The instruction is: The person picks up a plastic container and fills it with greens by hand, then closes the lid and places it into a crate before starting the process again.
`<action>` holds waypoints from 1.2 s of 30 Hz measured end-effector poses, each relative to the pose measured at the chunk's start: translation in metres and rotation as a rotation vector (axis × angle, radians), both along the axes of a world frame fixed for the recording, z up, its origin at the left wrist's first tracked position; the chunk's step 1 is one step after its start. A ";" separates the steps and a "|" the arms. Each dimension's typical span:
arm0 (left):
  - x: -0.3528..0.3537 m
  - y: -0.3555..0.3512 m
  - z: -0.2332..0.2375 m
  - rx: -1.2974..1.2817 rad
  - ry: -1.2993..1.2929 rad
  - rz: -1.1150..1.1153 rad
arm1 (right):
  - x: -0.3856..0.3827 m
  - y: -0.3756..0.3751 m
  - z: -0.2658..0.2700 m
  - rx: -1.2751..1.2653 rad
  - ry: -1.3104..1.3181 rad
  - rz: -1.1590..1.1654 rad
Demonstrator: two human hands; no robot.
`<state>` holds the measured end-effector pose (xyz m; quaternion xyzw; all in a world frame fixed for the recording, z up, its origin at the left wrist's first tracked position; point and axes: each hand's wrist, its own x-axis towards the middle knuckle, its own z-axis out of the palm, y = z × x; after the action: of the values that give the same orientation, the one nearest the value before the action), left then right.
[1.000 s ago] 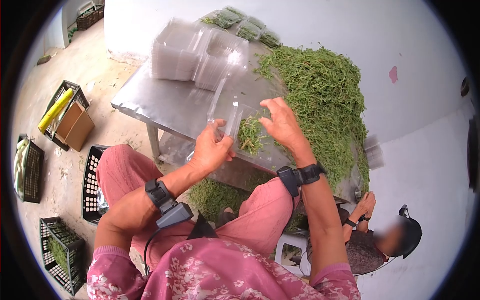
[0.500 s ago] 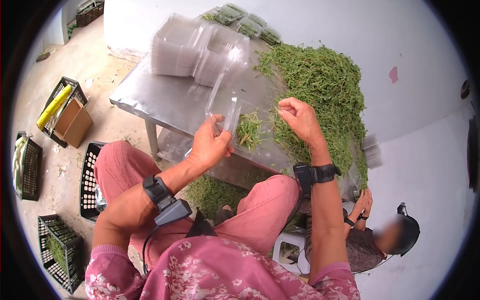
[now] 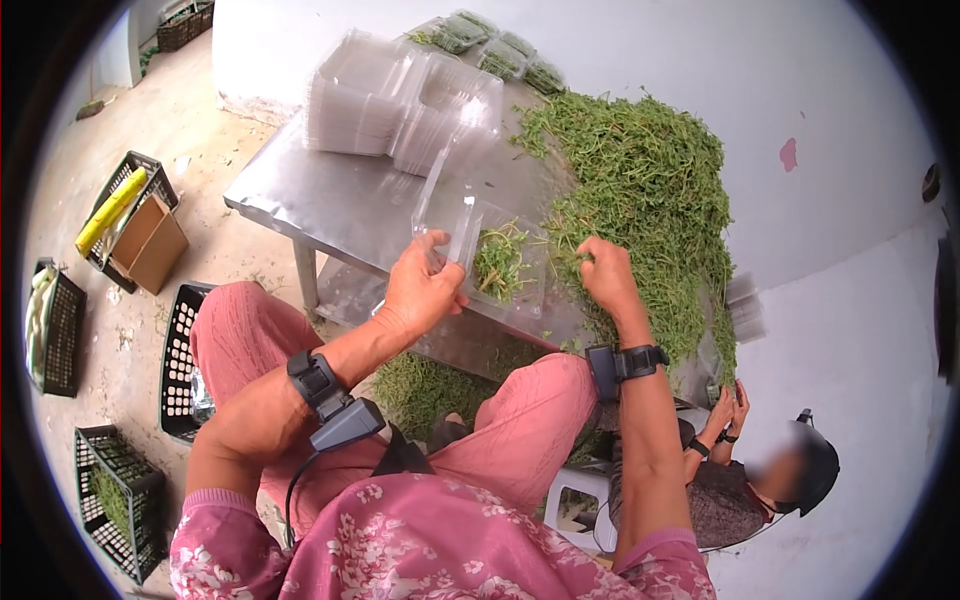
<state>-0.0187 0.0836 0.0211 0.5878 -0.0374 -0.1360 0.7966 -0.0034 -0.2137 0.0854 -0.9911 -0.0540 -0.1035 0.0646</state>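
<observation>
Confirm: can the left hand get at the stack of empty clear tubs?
Probably not yet: the left hand holds the open tub of herbs. Tabletop towards the stack looks unobstructed, though.

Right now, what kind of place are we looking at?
Probably a small herb-packing station. A big heap of cut green herbs lies on a stainless-steel table beside stacked empty clear plastic clamshell boxes; the left hand holds an open, part-filled clamshell box. Black plastic crates sit on the concrete floor.
</observation>
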 end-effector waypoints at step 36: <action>-0.002 -0.003 0.000 -0.020 -0.024 -0.027 | -0.016 0.122 0.001 0.075 0.163 0.203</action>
<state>-0.0212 0.0805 0.0216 0.5808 -0.0562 -0.1393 0.8001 -0.0198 -0.0920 0.0867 -0.9825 -0.1448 -0.0176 0.1160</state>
